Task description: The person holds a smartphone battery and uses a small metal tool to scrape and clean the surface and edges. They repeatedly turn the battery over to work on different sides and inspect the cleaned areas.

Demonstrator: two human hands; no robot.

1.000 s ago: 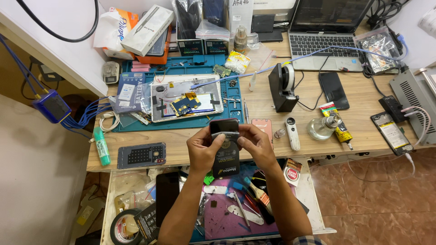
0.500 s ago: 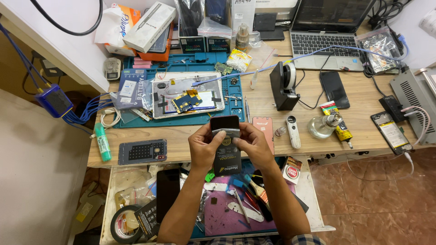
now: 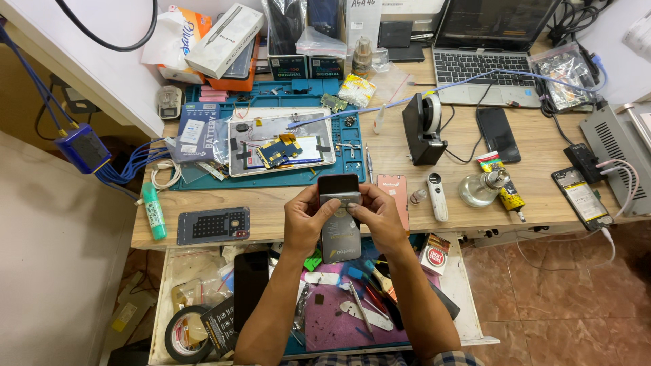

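The dark, flat rectangular phone battery pack (image 3: 340,234) is held upright over the front edge of the pale wooden workbench (image 3: 542,196), above the open drawer (image 3: 468,298). The left hand (image 3: 306,220) curls closed around its left edge and the right hand (image 3: 380,215) around its right, both thumbs pressing on a pale strip near the top, below a dark rectangular piece (image 3: 339,184). To work that strip cleanly, I judge the thumbs should press evenly while the fingers support the back, so the pack does not bend. Just right of the pack lies a pink rectangular phone back (image 3: 393,196); behind it sits the teal repair mat (image 3: 203,181) bearing an opened tablet (image 3: 281,150).
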